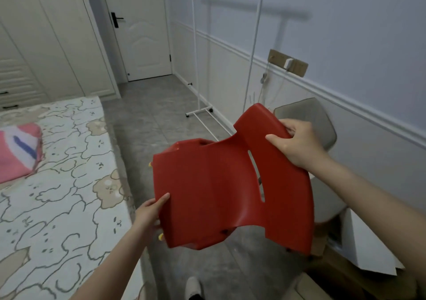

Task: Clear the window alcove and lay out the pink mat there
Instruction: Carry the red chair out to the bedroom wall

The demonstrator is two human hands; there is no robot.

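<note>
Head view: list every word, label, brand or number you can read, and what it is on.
None can be read.
Red chair, held by left hand and right hand: no lettering.
Pink mat: blue and white marks, not letters.
Bed cover: cartoon pattern only.

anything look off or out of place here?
Nothing damaged or spilled. The only oddity: the red plastic chair is off the floor, tipped over in the air, left hand on the seat edge, right hand on the backrest top. The folded pink blanket lies on the bed.
</note>
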